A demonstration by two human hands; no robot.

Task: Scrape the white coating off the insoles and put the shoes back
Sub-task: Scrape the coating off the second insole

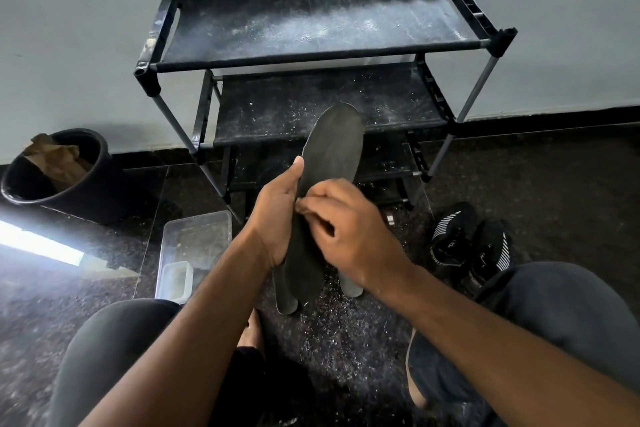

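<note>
While left hand (277, 218) grips insole (332, 149), toe toward rack (311, 28), right hand (346, 222) pinches it

Left hand (277, 218) gripping a dark insole (332, 163) upright by its edge, right hand (349, 229) pinching at its surface, black shoes (471, 246) on the floor at right, dusty shoe rack (311, 24) behind, black bucket (59, 170) at left

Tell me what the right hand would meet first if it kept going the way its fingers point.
The right hand points leftward at the insole, which its fingertips already seem to touch; just past it lies the left hand gripping the insole's edge.
</note>
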